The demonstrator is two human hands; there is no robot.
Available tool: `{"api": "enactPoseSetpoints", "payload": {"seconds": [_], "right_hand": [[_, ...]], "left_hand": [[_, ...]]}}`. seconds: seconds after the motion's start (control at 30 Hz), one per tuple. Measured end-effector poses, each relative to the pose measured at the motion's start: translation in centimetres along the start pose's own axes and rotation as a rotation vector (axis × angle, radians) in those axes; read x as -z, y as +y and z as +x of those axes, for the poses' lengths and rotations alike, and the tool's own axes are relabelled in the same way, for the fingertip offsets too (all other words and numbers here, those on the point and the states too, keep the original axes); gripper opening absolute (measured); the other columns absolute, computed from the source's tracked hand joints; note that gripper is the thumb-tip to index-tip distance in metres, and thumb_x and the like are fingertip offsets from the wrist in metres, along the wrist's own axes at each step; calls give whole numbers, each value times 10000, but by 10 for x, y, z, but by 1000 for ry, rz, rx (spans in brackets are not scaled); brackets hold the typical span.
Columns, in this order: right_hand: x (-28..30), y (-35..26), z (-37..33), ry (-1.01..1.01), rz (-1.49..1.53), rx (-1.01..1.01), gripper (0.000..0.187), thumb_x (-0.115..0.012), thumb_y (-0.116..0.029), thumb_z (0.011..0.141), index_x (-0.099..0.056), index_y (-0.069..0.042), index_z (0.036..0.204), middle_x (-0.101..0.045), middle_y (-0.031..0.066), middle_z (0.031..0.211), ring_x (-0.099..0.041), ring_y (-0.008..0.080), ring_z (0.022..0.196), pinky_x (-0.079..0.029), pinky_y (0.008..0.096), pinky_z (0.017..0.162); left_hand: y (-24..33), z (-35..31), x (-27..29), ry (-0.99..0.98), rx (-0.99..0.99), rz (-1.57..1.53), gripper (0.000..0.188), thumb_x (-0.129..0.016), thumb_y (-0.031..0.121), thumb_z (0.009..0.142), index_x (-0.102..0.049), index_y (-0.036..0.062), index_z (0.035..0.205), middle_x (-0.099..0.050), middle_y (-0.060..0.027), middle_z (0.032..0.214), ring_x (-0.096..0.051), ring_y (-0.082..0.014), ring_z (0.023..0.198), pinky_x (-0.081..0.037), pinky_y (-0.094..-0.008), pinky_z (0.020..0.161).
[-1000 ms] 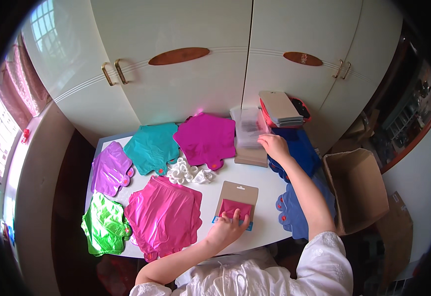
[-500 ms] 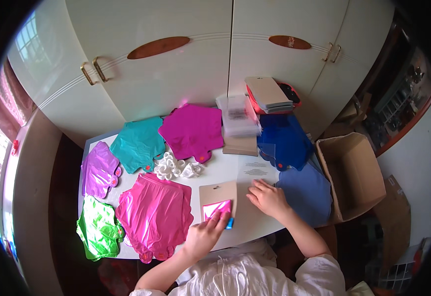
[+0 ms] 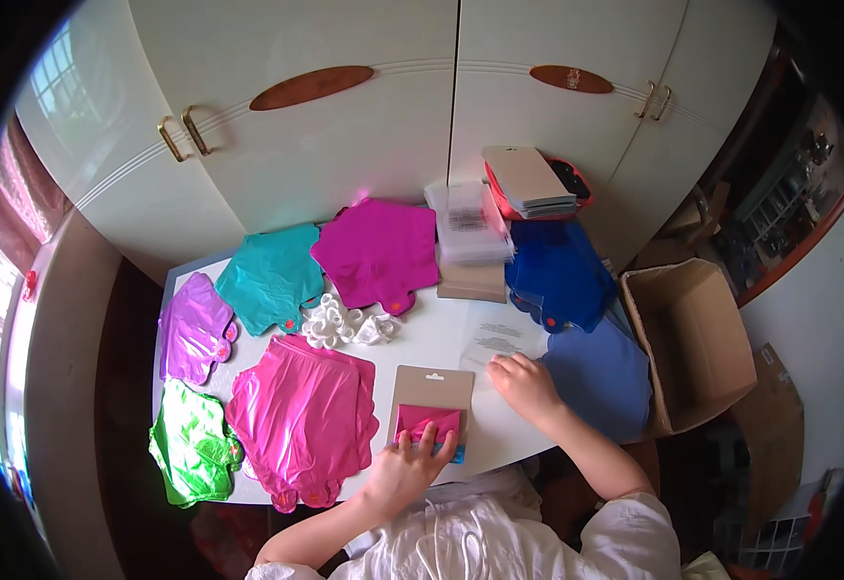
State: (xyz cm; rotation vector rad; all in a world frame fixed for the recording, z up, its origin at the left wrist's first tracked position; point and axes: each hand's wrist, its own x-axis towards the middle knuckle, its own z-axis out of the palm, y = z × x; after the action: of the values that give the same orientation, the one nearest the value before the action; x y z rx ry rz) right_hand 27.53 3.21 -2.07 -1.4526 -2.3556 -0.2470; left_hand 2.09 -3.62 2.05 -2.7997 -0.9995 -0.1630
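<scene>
Card (image 3: 432, 387) lies on the white table (image 3: 494, 440), its slotted end away from the person and a folded pink foil (image 3: 446, 420) on its near half. The left hand (image 3: 398, 478) is over that near half, its fingers spread and resting on the foil without closing round it. A clear sleeve (image 3: 501, 340) lies to the right of the card and partly beyond it. The right hand (image 3: 528, 389) is just right of the card, fingers bent onto the sleeve's near end; whether they pinch or only press, I cannot tell.

One second ago the right hand was well beyond the card, at the sleeve pile (image 3: 465, 232); half a second ago it was already down at the card's right. Since then the card has turned slightly clockwise and slid a little toward the person, and its foil, then glaring brightly, looks deep pink. The pink stack (image 3: 296, 416) left of the card and the white loops (image 3: 330, 327) beyond its left side have stayed put.
</scene>
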Motion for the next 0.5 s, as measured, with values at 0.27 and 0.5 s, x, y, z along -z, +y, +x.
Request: {"api": "enactPoseSetpoints", "payload": {"seconds": [0.27,0.5], "right_hand": [[3,-7,15,16,365,-185,74,-674,-145,769,-666,-76,744,-615,74,746,-613,268,787,-507,375,671],[-9,-39,30,53,382,-92,62,-667,-107,746,-642,-79,796,-595,66,745,-609,257,780,-512,361,664]], "left_hand": [[1,1,0,-18,-11,-2,483,-568,175,781,-486,132,1255,-583,-147,1131,-647,-282,787,-563,-334,550],[9,0,-1,-1,-111,-11,512,-575,185,784,-471,120,1281,-580,-180,1140,-637,-344,814,-572,-377,607]]}}
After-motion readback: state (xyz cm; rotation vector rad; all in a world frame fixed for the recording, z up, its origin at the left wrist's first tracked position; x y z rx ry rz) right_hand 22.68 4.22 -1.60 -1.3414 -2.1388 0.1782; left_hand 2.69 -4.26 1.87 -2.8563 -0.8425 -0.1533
